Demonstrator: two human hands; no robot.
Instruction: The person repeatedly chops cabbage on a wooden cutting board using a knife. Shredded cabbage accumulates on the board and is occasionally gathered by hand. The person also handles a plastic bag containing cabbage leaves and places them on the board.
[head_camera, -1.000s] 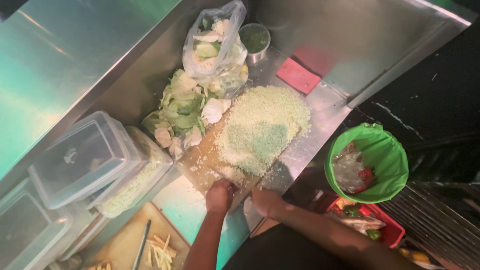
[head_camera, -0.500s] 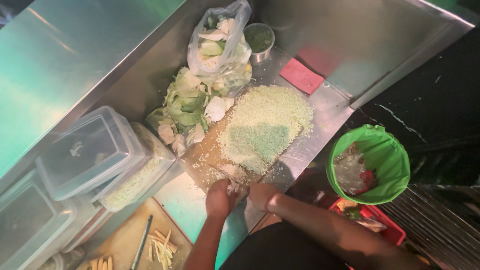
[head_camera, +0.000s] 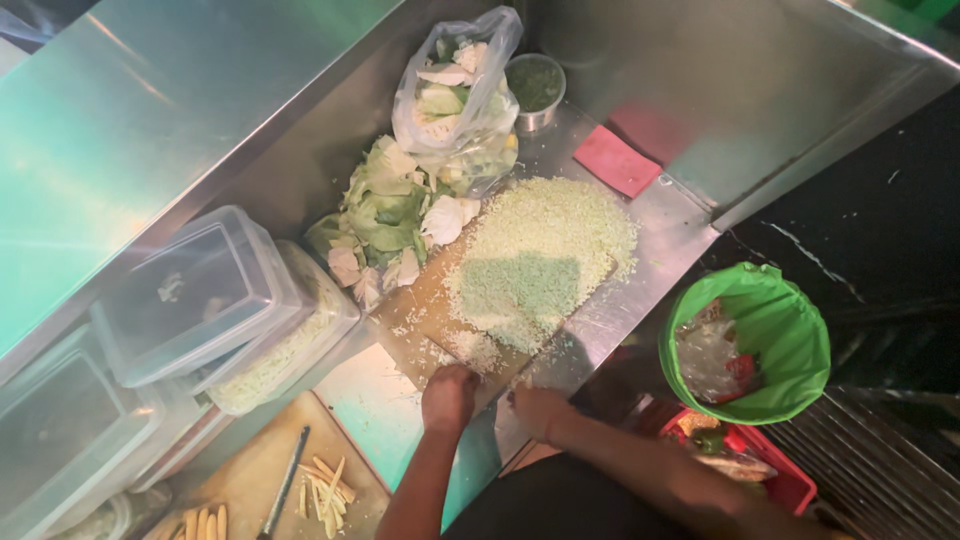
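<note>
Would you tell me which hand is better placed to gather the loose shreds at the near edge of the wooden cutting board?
The left hand: it rests at the shreds on the wooden cutting board; the right hand sits off its corner.

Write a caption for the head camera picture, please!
Two hands at a cutting board heaped with chopped cabbage.

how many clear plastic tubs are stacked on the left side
3 that show. A lidded one on top, a second under it holding pale shreds, and a third at the left edge. More may be hidden beneath or out of frame.
</note>
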